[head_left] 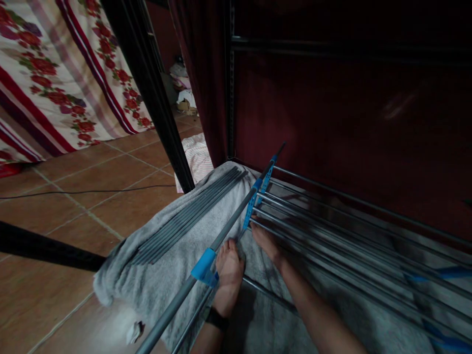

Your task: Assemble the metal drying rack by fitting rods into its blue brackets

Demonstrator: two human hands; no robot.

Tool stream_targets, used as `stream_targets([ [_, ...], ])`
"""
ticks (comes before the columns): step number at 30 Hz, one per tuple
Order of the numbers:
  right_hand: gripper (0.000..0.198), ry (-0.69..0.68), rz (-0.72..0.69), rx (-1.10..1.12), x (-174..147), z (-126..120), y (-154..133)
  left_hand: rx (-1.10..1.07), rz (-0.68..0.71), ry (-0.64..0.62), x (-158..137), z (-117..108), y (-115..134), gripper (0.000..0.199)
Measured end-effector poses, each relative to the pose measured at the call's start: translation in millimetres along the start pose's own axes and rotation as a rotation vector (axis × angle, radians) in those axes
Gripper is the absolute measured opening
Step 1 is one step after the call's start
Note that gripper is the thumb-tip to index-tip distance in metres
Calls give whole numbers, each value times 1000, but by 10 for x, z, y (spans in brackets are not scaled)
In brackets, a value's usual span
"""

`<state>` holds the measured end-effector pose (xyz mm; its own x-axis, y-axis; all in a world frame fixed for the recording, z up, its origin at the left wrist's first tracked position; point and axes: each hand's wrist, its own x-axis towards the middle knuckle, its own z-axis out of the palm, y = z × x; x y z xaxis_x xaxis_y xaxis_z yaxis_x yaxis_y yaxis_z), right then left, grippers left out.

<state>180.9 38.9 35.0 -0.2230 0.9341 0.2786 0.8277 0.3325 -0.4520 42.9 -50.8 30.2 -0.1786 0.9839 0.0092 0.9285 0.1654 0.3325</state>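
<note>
My left hand [229, 265], with a dark band at the wrist, is closed around a thin grey tube beside a blue plastic sleeve [203, 264]. That sleeve sits on a long grey tube [231, 220] slanting away from me. Farther out, my right hand [263, 239] has its fingers curled at the lower end of a blue perforated bracket [250, 210]; its fingertips are partly hidden. Several metal tubes [324, 233] run rightward from this bracket and a second blue bracket [266, 181] behind it.
Several loose grey tubes [188, 219] lie side by side on a grey blanket [217, 241]. Black frame posts [153, 93] stand at the left, over a tiled floor [86, 216] crossed by a dark cable [88, 191]. A dark red panel [332, 123] rises behind. Crumpled paper [134, 332] lies at the lower left.
</note>
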Motion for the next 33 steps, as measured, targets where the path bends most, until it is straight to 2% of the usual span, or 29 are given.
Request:
stream_targets([
  [4, 42, 22, 13, -46, -149, 67, -193, -10, -27, -1, 29, -25, 34, 33],
  [6, 47, 95, 39, -20, -321, 134, -278, -15, -43, -11, 36, -57, 54, 29],
  [9, 50, 262, 102, 186, -614, 222, -323, -23, -50, -32, 33, -101, 67, 30],
  [11, 42, 318, 156, 404, -748, 254, -314, -23, -55, -48, 33, -112, 60, 34],
  [15, 27, 156, 375, 856, -761, 252, -322, -23, -25, -19, 41, -76, 20, 40],
  [18, 28, 162, 483, 963, -648, 164, -362, -40, -17, 13, 34, -32, -20, 47],
  [20, 24, 245, 442, 825, -593, 64, -395, -32, -10, 25, 18, -21, -47, 51],
  [22, 21, 265, 321, 604, -584, -46, -448, -14, 14, 29, 1, -31, -68, 52],
  [25, 28, 115, 72, 382, -634, -209, -590, -26, 33, 26, -10, -75, -79, 39],
  [27, 31, 42, -22, 355, -671, -349, -702, -57, 39, 28, -8, -100, -71, 35],
  [31, 31, 129, -67, 386, -682, -797, -810, -79, 21, 48, -5, -106, -34, 34],
  [33, 30, 125, -104, 416, -676, -1054, -791, -67, 4, 57, -8, -97, -21, 35],
])
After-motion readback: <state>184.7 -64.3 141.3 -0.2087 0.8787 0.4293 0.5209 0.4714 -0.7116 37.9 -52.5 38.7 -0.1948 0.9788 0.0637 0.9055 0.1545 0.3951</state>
